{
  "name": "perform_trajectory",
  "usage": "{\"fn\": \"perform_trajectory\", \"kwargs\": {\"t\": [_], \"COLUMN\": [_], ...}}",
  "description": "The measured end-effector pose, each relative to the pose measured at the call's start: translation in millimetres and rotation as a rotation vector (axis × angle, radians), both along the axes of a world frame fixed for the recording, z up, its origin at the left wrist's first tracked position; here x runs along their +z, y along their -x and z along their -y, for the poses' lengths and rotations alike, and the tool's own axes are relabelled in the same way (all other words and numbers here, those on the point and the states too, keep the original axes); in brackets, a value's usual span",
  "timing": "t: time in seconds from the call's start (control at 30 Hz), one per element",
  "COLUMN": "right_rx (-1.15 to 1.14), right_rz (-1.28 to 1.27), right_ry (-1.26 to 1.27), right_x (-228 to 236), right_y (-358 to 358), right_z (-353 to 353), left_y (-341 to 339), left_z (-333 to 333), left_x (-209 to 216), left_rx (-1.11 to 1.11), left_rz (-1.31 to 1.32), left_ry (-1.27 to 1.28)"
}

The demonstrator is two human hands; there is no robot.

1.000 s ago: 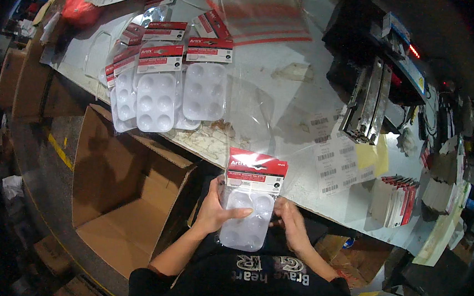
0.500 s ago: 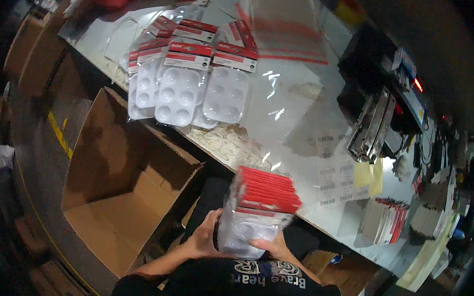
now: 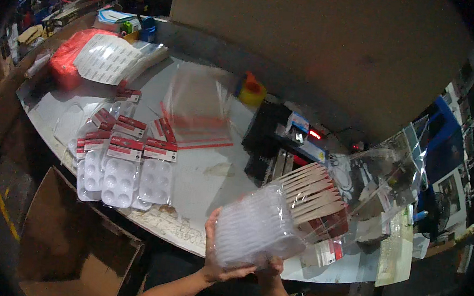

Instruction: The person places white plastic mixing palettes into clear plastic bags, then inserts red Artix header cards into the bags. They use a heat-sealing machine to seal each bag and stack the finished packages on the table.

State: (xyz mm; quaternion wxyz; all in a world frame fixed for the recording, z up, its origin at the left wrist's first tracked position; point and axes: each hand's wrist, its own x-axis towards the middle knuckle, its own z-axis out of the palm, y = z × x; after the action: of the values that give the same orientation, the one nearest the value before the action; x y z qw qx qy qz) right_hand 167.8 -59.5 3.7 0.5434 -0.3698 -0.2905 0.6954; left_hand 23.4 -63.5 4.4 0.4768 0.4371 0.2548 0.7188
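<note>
A thick stack of white plastic paint palettes [image 3: 253, 227] with red-and-beige header cards is held tilted on its side over the table's front edge. Clear plastic film [image 3: 382, 176] trails off from the card end toward the upper right. My left hand [image 3: 214, 260] grips the stack's left side and underside, fingers wrapped round it. Below the near right corner, my right hand [image 3: 271, 268] is closed against the stack, partly hidden by it. Several more carded palettes [image 3: 120, 178] lie in an overlapping pile on the table to the left.
An open cardboard box [image 3: 78, 252] stands below the table's left front edge. Flat clear bags with red edges [image 3: 198, 111] lie mid-table. Behind the stack sits a black sealing machine [image 3: 271, 134] with a red display. A red plastic bundle [image 3: 68, 59] rests at the far left.
The stack has been lifted from near my lap up and right over the table edge, and turned so its cards point right. Clear film now spreads beyond it. My view has tilted upward.
</note>
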Motion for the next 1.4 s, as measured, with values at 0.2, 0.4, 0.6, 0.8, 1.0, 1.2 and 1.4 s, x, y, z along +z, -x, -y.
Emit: {"fn": "perform_trajectory", "kwargs": {"t": [0.2, 0.4, 0.6, 0.8, 1.0, 1.2, 1.4], "right_rx": [0.075, 0.109, 0.153, 0.029, 0.089, 0.007, 0.187], "right_rz": [0.010, 0.056, 0.064, 0.064, 0.310, 0.202, 0.024], "right_ry": [-0.088, -0.093, -0.331, -0.236, -0.036, -0.276, -0.249], "right_x": [6.1, 1.3, 8.3, 13.3, 0.8, -3.7, -1.8], "right_y": [-2.5, 2.6, 2.7, 19.5, 38.3, 57.3, 59.2], "right_z": [-5.1, -10.6, -29.0, -27.3, -12.0, -19.8, -26.3], "left_y": [-18.7, -6.4, 3.2, -4.2, 4.7, 6.3, 7.5], "left_z": [0.3, 5.2, -9.3, -6.9, -3.9, -13.9, -6.2], "left_x": [-35.8, -35.1, -8.9, -26.0, -53.3, -53.7, -69.9], "left_rx": [-0.126, -0.201, 0.057, 0.104, 0.171, 0.418, 0.237], "left_rz": [0.250, 0.352, 0.318, 0.315, 0.210, 0.051, 0.301], "left_ry": [0.216, 0.389, 0.264, 0.192, 0.230, 0.172, 0.179]}}
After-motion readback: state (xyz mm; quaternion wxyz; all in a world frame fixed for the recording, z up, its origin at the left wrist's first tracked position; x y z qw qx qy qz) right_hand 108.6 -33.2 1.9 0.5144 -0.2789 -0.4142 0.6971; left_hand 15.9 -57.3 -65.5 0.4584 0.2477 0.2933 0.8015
